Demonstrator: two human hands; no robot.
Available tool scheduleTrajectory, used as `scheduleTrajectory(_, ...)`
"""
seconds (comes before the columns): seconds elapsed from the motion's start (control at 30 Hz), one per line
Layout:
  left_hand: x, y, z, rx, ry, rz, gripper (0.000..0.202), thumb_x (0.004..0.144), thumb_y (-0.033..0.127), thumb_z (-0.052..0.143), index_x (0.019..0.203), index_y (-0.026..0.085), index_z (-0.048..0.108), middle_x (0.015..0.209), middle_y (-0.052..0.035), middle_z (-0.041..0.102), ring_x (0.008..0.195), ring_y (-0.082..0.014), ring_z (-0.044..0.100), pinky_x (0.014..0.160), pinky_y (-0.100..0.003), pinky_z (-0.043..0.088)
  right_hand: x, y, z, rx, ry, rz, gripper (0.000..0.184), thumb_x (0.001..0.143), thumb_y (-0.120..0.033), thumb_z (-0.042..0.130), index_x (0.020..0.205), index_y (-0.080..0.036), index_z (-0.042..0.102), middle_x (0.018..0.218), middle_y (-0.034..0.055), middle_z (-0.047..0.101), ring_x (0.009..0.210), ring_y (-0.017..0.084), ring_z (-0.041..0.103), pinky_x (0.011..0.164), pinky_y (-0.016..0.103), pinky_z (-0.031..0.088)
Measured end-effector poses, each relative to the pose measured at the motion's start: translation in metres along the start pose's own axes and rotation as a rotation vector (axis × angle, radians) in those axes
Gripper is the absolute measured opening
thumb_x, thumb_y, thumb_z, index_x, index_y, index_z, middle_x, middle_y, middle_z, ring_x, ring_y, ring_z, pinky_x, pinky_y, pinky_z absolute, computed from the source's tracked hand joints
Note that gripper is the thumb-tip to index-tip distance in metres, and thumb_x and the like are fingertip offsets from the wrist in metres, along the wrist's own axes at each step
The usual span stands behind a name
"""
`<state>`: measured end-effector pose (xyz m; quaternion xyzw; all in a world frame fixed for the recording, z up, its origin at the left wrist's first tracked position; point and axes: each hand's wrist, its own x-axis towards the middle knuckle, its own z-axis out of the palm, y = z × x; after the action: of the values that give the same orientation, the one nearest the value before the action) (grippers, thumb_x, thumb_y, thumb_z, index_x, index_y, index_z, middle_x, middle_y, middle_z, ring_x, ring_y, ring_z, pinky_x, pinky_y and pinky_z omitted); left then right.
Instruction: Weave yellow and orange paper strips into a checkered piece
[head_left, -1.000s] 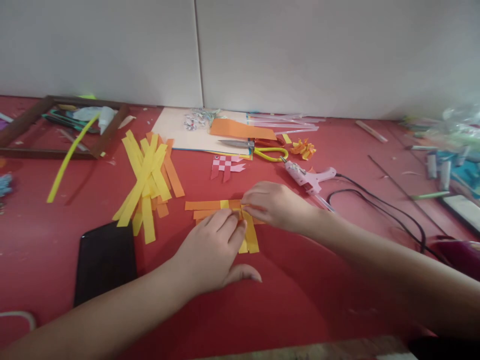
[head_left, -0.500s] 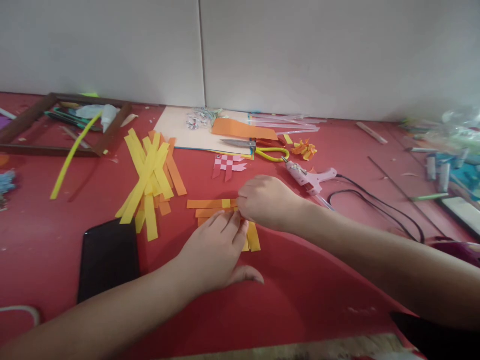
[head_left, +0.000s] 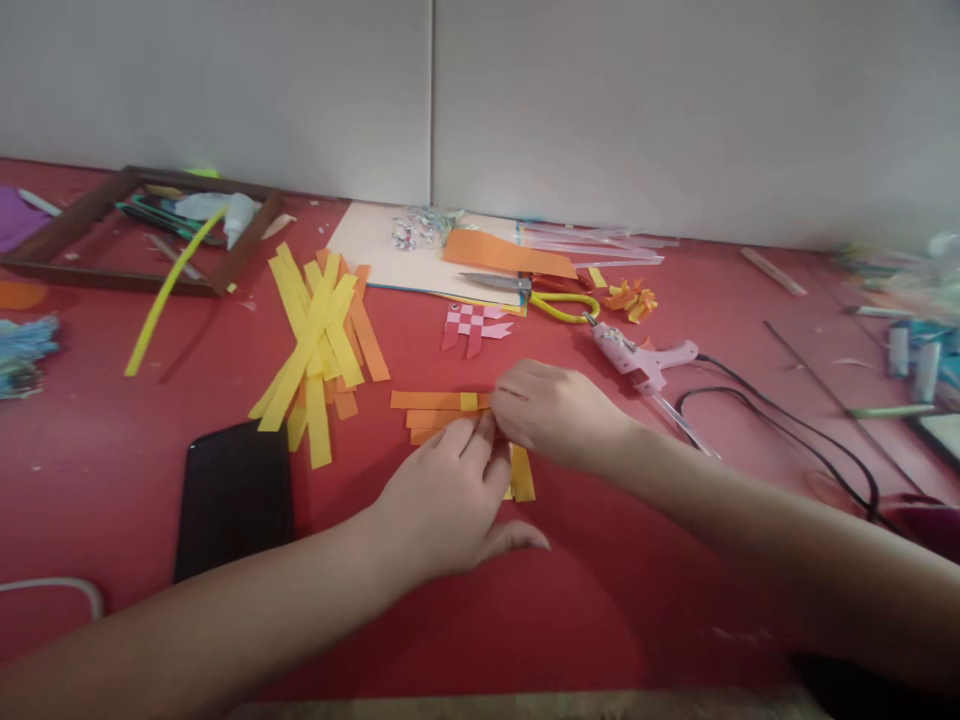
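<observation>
Orange paper strips (head_left: 431, 401) lie side by side on the red table, crossed by yellow paper strips (head_left: 523, 476) whose ends hang toward me. My left hand (head_left: 446, 495) rests on these strips, fingers flat and pressing down, its thumb spread out to the right. At the right end of the top orange strip, my right hand (head_left: 551, 412) has its fingers pinched together on the paper strips. Both sets of fingertips nearly meet and cover the crossing. Just beyond them sits a pink and white woven paper fish (head_left: 471, 322).
A pile of yellow strips (head_left: 311, 345) overlaps a black phone (head_left: 236, 500) on the left. Scissors (head_left: 559, 303) lie behind my hands. To the right is a pink glue gun (head_left: 641, 355) with a black cord (head_left: 795, 410). A wooden frame (head_left: 112, 278) stands back left.
The view has shifted, so everything on the table appears slightly farther right. Both hands keep nearly the same hold on the paper strips.
</observation>
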<state>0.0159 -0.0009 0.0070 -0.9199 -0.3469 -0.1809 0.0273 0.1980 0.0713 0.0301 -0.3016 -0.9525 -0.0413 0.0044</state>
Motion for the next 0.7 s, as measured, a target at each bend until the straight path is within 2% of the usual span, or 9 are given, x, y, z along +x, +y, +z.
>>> scheduleTrajectory(0.13,0.001,0.0,0.0,-0.004,-0.001,-0.002,0.086,0.094,0.071,0.021,0.113,0.002,0.068,0.113,-0.0259,0.067,0.096,-0.0337,0.065,0.085,-0.044,0.054,-0.002,0.001,0.005,0.035,-0.048,-0.01,0.02,0.091,-0.016,0.051,0.075,-0.014,0.064,0.077,0.0063,0.061,0.069,0.016,0.047,0.061,0.029,0.032)
scheduleTrajectory(0.3,0.0,0.0,-0.003,0.008,-0.027,-0.005,0.084,0.093,0.07,0.025,0.114,0.001,0.067,0.115,-0.0254,0.066,0.107,-0.037,0.062,0.092,-0.046,0.051,0.004,0.003,-0.007,0.021,-0.115,-0.006,0.02,0.091,-0.013,0.052,0.077,-0.015,0.067,0.078,0.0065,0.064,0.073,0.015,0.053,0.064,0.028,0.037)
scheduleTrajectory(0.43,0.0,0.0,-0.004,0.001,-0.072,-0.01,0.084,0.095,0.069,0.023,0.118,0.001,0.066,0.122,-0.0261,0.063,0.115,-0.0385,0.058,0.096,-0.047,0.05,0.01,0.0,-0.019,0.008,-0.307,0.007,0.012,0.085,-0.01,0.06,0.076,-0.015,0.067,0.078,0.0058,0.064,0.074,0.016,0.056,0.061,0.027,0.036)
scheduleTrajectory(0.5,0.0,0.001,-0.003,-0.003,-0.1,-0.025,0.085,0.094,0.07,0.022,0.121,0.001,0.064,0.125,-0.0263,0.061,0.114,-0.0379,0.059,0.093,-0.047,0.051,0.011,-0.003,-0.021,-0.004,-0.356,0.023,0.01,0.083,-0.009,0.062,0.077,-0.014,0.067,0.08,0.0065,0.064,0.076,0.017,0.057,0.06,0.028,0.036)
scheduleTrajectory(0.7,0.0,0.001,-0.004,-0.03,-0.142,-0.048,0.082,0.092,0.071,0.029,0.118,0.002,0.065,0.116,-0.0265,0.062,0.103,-0.0361,0.063,0.083,-0.046,0.056,0.01,-0.011,-0.019,0.005,-0.297,0.075,0.007,0.086,-0.011,0.06,0.083,-0.012,0.067,0.084,0.0086,0.065,0.075,0.018,0.055,0.062,0.029,0.035)
